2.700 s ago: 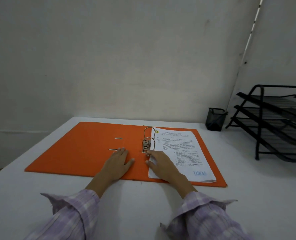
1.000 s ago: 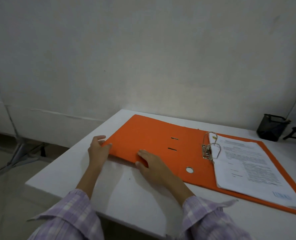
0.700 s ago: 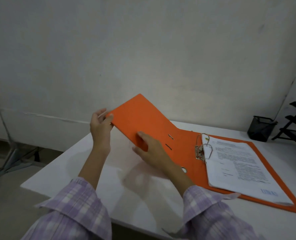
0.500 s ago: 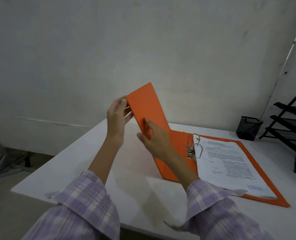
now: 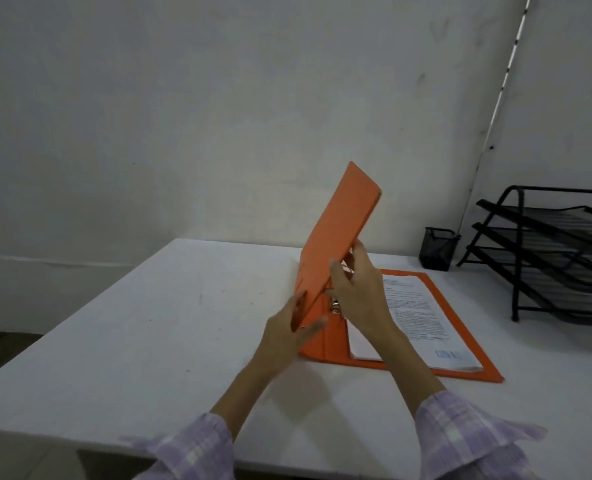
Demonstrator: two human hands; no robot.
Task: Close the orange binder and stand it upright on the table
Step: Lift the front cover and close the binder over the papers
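— Orange binder (image 5: 336, 233): where is it, and who has hold of it?

— Its back cover lies flat on the white table (image 5: 149, 334), directly beyond both hands. The front cover is raised and leans over toward the right, above the paper. The right hand (image 5: 356, 292) has it: thumb on the outer face near the lower edge, fingers reaching up behind the inner face, so the hand is half open and pinching the board between thumb and fingers.

— And the left hand (image 5: 287, 334)?

— Open, fingers spread and slightly blurred. Its fingertips are against the outer face of the raised cover low down, near the spine. It presses or touches rather than grips; nothing is enclosed in it.

— Which way does the binder run?

— The long axis of the flat half runs from near the right wrist away and toward the wall. The raised cover's free edge points up and away, its top corner well above both hands.

— How does it look?

— Plain bright orange board, matte, with a narrow spine. A metal lever mechanism (image 5: 335, 306) shows just between the two hands. A printed sheet stack (image 5: 422, 323) lies on the flat half, right of the right hand, with a blue mark at its near corner.

— Beyond that?

— Farther right, a black mesh pen cup (image 5: 438, 249) and a black tiered tray rack (image 5: 547, 251). Lilac checked sleeves (image 5: 460, 441) cover both forearms.
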